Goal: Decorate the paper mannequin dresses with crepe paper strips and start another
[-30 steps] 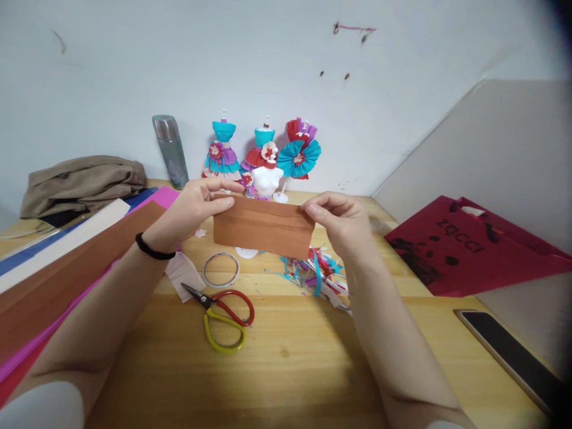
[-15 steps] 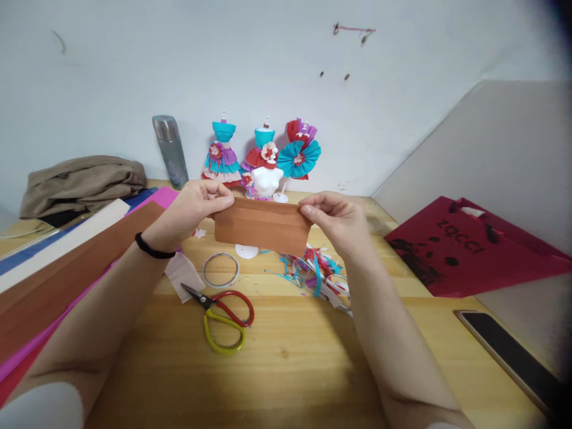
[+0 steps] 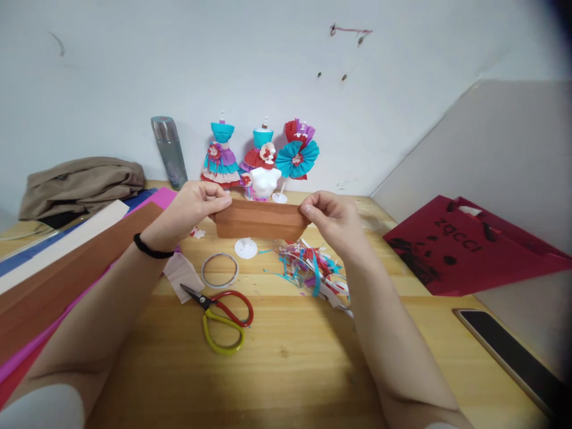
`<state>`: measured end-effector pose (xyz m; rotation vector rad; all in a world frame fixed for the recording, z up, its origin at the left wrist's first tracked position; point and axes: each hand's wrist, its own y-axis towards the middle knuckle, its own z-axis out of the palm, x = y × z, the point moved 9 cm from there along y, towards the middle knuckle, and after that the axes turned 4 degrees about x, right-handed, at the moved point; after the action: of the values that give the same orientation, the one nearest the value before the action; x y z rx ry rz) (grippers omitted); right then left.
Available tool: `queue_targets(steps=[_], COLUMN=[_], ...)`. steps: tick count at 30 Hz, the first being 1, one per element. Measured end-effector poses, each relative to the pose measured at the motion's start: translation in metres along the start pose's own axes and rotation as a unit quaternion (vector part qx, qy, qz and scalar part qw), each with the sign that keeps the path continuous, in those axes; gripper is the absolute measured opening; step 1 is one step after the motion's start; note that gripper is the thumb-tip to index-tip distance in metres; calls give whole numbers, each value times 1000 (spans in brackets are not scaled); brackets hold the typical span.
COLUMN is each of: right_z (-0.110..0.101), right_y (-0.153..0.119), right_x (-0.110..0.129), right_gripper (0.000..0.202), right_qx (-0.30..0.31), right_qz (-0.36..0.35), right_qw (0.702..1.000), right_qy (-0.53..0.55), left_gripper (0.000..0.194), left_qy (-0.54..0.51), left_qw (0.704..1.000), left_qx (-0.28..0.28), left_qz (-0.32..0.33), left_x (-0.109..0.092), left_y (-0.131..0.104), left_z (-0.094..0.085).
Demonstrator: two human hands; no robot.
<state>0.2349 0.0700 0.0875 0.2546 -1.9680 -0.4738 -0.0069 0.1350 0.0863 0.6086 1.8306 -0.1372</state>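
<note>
A strip of brown crepe paper (image 3: 261, 221) is stretched between my hands above the table. My left hand (image 3: 201, 202) pinches its upper left corner, and my right hand (image 3: 329, 215) pinches the upper right one. Just behind the strip stands a small white mannequin bust (image 3: 264, 180); its round white base (image 3: 245, 248) shows under the paper. Nearer to me lie a silver wire ring (image 3: 220, 270), a pale pink paper piece (image 3: 182, 276) and scissors with red and yellow handles (image 3: 221, 316). The scissors rest on the tabletop, touched by neither hand.
Several mannequins in paper dresses (image 3: 221, 155) line the wall beside a flask (image 3: 170, 152). Long coloured paper sheets (image 3: 80, 256) and a brown cloth (image 3: 84, 182) lie left. Paper scraps (image 3: 313, 268), a red bag (image 3: 469, 247) and a phone (image 3: 504, 351) are on the right.
The brown paper has tilted, so its front face looks shorter and more of the white base shows below it. Both hands keep their pinch.
</note>
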Motion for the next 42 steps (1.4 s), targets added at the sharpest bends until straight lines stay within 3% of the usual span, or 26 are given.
queue_targets(steps=[5, 10, 16, 23, 32, 36, 42], right_z=[0, -7, -6, -5, 5, 10, 24], right_y=[1, -1, -3, -1, 0, -1, -8], right_x=[-2, 14, 17, 14, 0, -2, 6], right_gripper=[21, 18, 16, 22, 31, 30, 30], right_qx=[-21, -79, -80, -58, 13, 45, 119], right_qz=[8, -43, -62, -33, 48, 65, 59], right_qw=[1000, 995, 994, 998, 997, 995, 991], right_qy=[18, -31, -52, -21, 67, 68, 29], left_gripper=[27, 22, 20, 22, 32, 28, 18], left_qy=[18, 63, 79, 53, -83, -30, 40], left_qw=[999, 985, 979, 989, 995, 996, 974], left_qx=[-40, -103, -108, -64, 54, 84, 219], left_qz=[26, 124, 154, 120, 13, -14, -45], left_x=[-4, -25, -32, -26, 10, 9, 4], left_y=[0, -3, -6, -4, 5, 4, -6], left_z=[-6, -12, -13, -12, 0, 0, 2])
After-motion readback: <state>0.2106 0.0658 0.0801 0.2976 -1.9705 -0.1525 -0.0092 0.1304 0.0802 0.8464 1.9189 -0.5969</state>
